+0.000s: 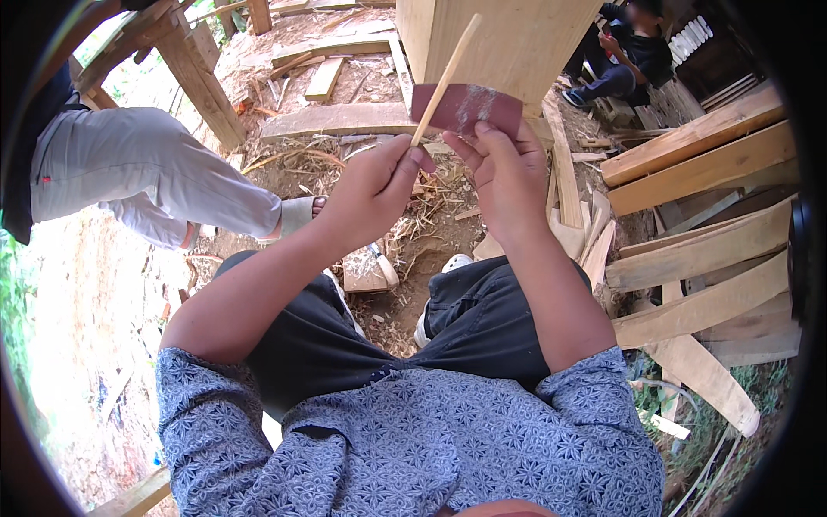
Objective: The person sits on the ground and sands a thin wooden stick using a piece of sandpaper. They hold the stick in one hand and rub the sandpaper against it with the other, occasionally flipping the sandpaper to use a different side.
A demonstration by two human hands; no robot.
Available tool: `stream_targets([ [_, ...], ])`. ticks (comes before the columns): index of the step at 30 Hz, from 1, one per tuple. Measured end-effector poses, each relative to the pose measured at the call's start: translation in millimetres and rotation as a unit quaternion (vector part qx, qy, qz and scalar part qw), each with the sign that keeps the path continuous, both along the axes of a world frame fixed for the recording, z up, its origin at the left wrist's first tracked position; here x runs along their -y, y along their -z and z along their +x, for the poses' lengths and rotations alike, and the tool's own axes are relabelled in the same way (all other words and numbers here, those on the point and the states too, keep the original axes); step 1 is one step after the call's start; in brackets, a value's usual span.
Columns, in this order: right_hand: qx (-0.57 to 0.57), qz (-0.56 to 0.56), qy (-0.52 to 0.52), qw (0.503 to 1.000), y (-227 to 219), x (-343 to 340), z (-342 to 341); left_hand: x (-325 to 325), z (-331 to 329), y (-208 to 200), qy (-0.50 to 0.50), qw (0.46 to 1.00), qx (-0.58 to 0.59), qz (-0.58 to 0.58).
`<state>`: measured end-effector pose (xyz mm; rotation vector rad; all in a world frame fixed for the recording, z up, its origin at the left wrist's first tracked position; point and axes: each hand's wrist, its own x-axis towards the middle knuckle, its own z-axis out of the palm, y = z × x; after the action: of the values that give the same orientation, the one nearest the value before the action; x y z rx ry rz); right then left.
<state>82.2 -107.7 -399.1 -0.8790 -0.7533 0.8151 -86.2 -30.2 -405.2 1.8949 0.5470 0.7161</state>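
My left hand (376, 185) grips the lower end of a thin, pale wooden stick (448, 77), which slants up and to the right. A piece of dark red sandpaper (469, 108), dusted with whitish powder in its middle, is pinched by its lower right part in my right hand (506, 177). The stick crosses in front of the sandpaper's left end; whether the two touch I cannot tell. Both hands are held up ahead of my knees, close together. My right thumb lies on the near face of the sandpaper, and the fingers behind it are partly hidden.
A large pale wooden block (491, 43) stands just beyond my hands. Curved boards (698, 258) are stacked at the right. A person in light trousers (112, 168) is close on the left; another person (633, 56) sits far right. Shavings (431, 211) litter the ground.
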Motion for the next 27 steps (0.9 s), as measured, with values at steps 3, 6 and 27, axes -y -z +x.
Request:
stream_targets([
  [3, -0.014, 0.028, -0.037, 0.999, -2.2, 0.2, -2.0, -0.6, -2.0, 0.0, -0.005, 1.000, -0.008, 0.014],
  [6, -0.132, 0.053, -0.122, 0.982, -1.5, 4.3, 2.0, -1.2, 0.3, 1.8, -0.011, 1.000, -0.011, 0.009],
  [27, 0.037, -0.050, -0.111, 0.992, 5.5, 0.1, -0.8, 7.7, 3.2, -0.6, 0.014, 0.990, -0.072, 0.119],
])
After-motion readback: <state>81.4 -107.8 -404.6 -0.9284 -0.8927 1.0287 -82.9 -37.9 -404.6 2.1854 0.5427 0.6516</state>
